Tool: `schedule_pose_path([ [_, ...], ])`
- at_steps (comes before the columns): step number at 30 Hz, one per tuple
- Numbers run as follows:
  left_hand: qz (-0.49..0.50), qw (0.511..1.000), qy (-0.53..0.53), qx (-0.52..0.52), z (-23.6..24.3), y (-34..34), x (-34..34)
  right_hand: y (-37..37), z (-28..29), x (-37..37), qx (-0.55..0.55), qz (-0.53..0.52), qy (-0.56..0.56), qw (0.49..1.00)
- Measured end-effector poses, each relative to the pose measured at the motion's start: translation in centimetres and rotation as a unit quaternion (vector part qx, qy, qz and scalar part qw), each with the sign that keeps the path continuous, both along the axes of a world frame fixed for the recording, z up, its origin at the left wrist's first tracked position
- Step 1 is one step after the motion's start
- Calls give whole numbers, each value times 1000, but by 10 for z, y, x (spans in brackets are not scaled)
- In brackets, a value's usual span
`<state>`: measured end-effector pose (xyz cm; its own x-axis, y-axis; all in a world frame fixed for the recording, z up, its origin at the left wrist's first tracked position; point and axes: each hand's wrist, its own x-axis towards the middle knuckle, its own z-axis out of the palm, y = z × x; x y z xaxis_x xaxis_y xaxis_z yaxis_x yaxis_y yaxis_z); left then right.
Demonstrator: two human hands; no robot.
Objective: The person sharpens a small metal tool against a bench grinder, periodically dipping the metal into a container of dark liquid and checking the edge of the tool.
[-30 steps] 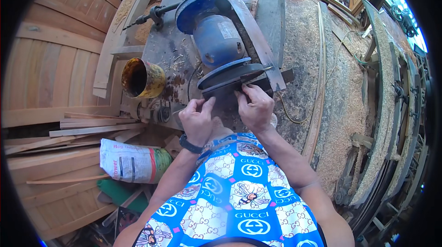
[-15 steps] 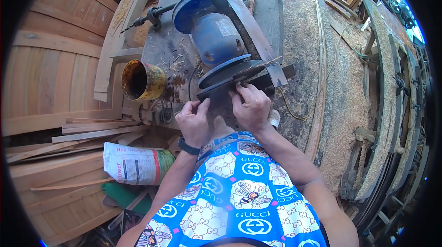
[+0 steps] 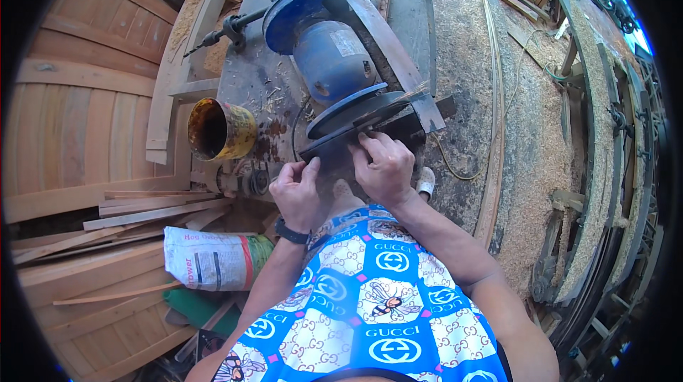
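A blue bench grinder (image 3: 329, 62) stands in front of me, with its grey grinding wheel (image 3: 348, 113) on the near side. A long, dark, flat metal blade (image 3: 329, 146) lies along the wheel's near face. My left hand (image 3: 295, 193) is closed in a pinch on the blade's left end. Further right, my right hand (image 3: 384, 165) is closed too, its thumb and forefinger pressing the blade close to the wheel. Thin streaks like sparks show at the wheel's right side. The contact line between blade and wheel is hidden from above.
A yellow, stained can (image 3: 242, 129) stands left of the grinder. A drill bit (image 3: 203, 44) sticks out leftward behind it. Wooden panels (image 3: 85, 119) and loose strips (image 3: 153, 211) lie left, near a white sack (image 3: 206, 257). A cable (image 3: 455, 176) and sawdust lie to the right.
Both hands and the blade have shifted slightly left along the wheel. The grip of each hand looks the same. The view has tilted a little.
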<state>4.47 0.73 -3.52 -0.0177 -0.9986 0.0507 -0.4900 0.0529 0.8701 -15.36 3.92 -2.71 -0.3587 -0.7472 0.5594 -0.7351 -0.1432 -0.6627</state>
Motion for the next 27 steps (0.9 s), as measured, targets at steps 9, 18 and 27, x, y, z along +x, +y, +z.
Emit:
schedule_pose_path([
  [9, 6, 1000, 0, -2, -3, 2, 2, 2, 0, 0, 8, 9, 2, 1000],
  [18, 11, 1000, 6, -7, -3, 3, 6, 1, 0, 6, 8, 13, 1, 1000],
  [27, 36, 997, 71, -21, -8, 7, 10, 1, -6, 13, 27, 36, -19, 999],
])
